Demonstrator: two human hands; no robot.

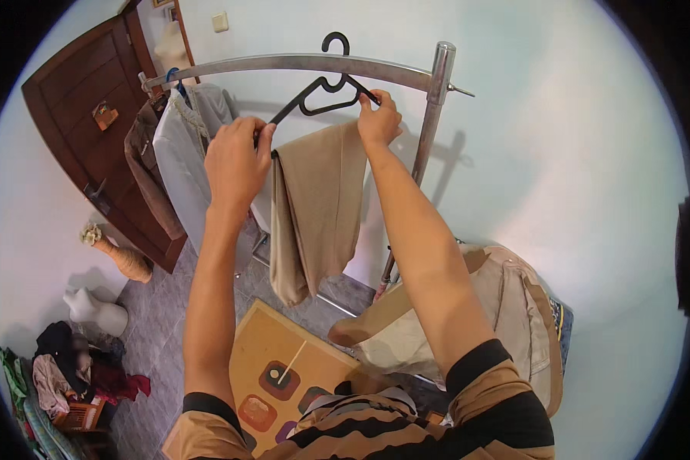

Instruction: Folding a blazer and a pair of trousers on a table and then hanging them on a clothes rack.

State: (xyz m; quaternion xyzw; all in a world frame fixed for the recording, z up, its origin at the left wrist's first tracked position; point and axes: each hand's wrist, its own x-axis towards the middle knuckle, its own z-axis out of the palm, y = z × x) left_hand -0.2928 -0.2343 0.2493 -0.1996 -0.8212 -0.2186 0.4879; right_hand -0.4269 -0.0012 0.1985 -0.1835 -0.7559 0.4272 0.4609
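Note:
Both my hands grip a black plastic clothes hanger (329, 108) by its two sloping arms. My left hand (236, 158) is closed around the left end, and my right hand (380, 119) pinches the right end. Folded over the hanger's lower bar, tan trousers (322, 201) hang down between my forearms. The hanger's hook rises above the metal rail (299, 62) of a clothes rack; whether it rests on the rail cannot be made out.
A white garment (175, 155) and a brown one (152, 167) hang at the rack's left. The rack's upright post (428, 132) stands to the right. Beige clothing (494, 299) lies heaped at lower right. A patterned rug (287, 356) covers part of the tiled floor. A wooden door (103, 126) is behind.

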